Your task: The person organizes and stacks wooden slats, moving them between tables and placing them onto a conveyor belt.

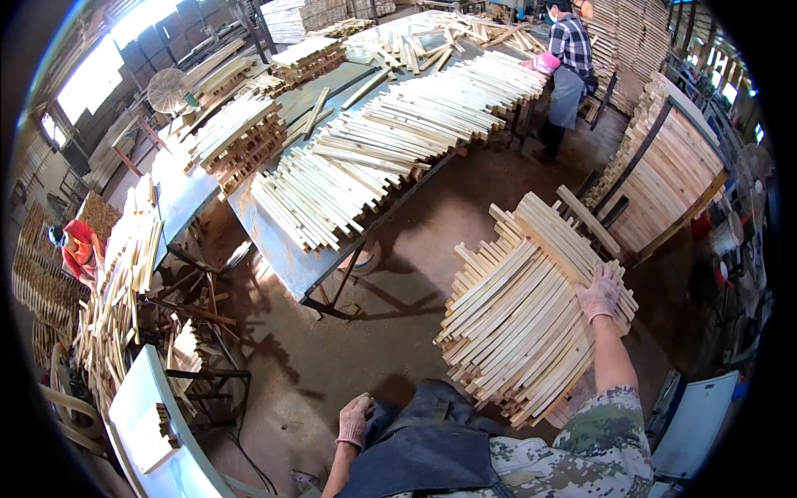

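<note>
A tall stack of pale wooden strips [523, 315] stands right of my body, with its strip ends uneven along the edges. On the right side of its top, my right hand [599, 295] in a pale knitted glove rests with fingers stretched over the strips, gripping none of them. My left hand [357, 417], gloved alike, hangs beside my dark apron [423, 452]. Its fingers are curled into a loose fist, and I see nothing in them. It is well apart from the stack.
A long metal-topped table [282, 257] carries rows of wooden strips [398, 141]. A person in a checked shirt [571, 46] works at its far end; another in red [80, 249] is at the left. Planked wood [664, 174] stands right, a pale board [158, 432] lower left.
</note>
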`<move>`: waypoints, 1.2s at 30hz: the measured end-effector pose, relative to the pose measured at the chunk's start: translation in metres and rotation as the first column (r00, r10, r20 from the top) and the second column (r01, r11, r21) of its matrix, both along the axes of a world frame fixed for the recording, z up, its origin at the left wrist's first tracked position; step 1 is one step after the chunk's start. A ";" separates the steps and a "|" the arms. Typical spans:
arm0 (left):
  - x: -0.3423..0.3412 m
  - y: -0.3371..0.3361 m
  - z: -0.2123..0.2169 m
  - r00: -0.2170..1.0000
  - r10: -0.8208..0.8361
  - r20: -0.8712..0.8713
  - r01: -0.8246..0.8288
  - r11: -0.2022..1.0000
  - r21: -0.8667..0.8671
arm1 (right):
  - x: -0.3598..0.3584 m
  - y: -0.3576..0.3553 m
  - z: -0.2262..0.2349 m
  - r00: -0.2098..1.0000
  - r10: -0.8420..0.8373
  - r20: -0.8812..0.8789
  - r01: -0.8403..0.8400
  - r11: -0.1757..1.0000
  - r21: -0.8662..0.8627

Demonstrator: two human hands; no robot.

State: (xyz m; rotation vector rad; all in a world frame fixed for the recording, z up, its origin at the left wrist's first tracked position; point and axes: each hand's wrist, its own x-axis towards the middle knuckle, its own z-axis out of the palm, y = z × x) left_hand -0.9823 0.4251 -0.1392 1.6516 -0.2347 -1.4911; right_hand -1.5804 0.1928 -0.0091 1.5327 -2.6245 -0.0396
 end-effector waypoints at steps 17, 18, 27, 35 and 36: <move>0.066 0.050 -0.096 0.018 -0.436 0.900 0.678 0.667 0.310 | 0.132 -0.034 -0.019 0.760 0.574 0.304 -0.343 0.752 -0.563; 0.067 0.056 -0.099 -0.003 -0.486 0.874 0.627 0.680 0.380 | 0.153 -0.035 -0.018 0.684 0.657 0.317 -0.385 0.694 -0.608; 0.102 0.174 -0.189 0.107 -0.760 0.641 0.436 0.615 0.657 | 0.331 -0.005 -0.019 -0.057 0.549 0.834 -0.509 0.703 -0.497; 0.057 0.227 -0.145 0.307 -0.805 0.508 0.339 0.591 0.732 | 0.415 0.030 -0.104 -0.021 0.322 0.947 -0.913 0.380 -0.150; 0.055 0.228 -0.141 0.356 -0.791 0.498 0.326 0.604 0.727 | 0.418 0.029 -0.117 0.037 0.283 0.959 -0.930 0.361 -0.071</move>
